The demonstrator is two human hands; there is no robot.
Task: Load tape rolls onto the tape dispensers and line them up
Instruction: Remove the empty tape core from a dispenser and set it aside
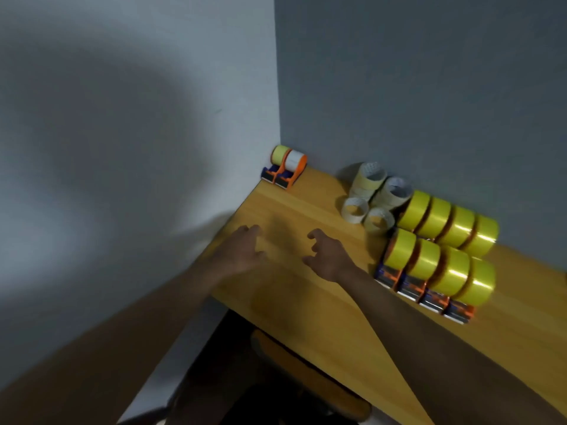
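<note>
Tape dispensers (pixel 425 271) loaded with yellow rolls, lined up at right on tabletop (pixel 306 302); two more (pixel 285 167) in far corner. Bare cores (pixel 371 197) near wall. Left hand (pixel 242 253) and right hand (pixel 326 256) hovering mid-table, fingers loosely spread, holding nothing.

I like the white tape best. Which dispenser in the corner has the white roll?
The right one of the two corner dispensers, nearer the loose rolls. Its neighbour against the left wall carries a yellow roll instead.
</note>
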